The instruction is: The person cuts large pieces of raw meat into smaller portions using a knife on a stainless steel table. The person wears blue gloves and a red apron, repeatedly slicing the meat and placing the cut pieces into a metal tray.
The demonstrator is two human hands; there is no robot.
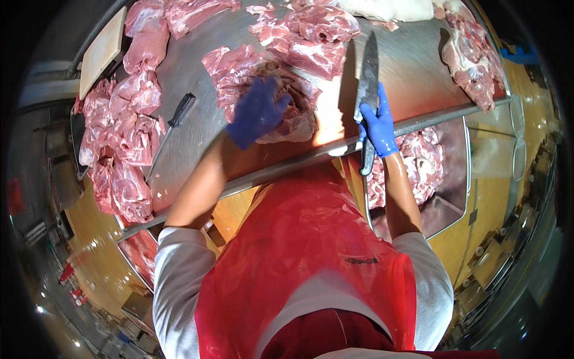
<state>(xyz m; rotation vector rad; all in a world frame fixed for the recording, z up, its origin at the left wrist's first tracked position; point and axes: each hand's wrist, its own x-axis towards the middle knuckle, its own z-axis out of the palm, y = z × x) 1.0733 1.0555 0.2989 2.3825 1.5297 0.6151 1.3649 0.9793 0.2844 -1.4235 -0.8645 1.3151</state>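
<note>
My left hand (pixel 257 112), in a blue glove and smeared by motion, is over a large cut of raw pink meat (pixel 221 72) on the steel table (pixel 197 143); I cannot tell whether it grips it. My right hand (pixel 376 125), also blue-gloved, is closed on a large knife (pixel 368 66) where blade meets black handle, near the table's front rail. The blade points away from me, lying over or just above the steel. A black-handled thin tool (pixel 179 107), perhaps a sharpening steel, lies left of the middle cut.
More meat (pixel 137 96) lines the left side, with other cuts (pixel 299 42) at the back and right (pixel 472 66). A pale board (pixel 101 45) sits at the back left. Below the front rail, a steel bin (pixel 448 209) holds meat at right; another (pixel 137 251) is at lower left.
</note>
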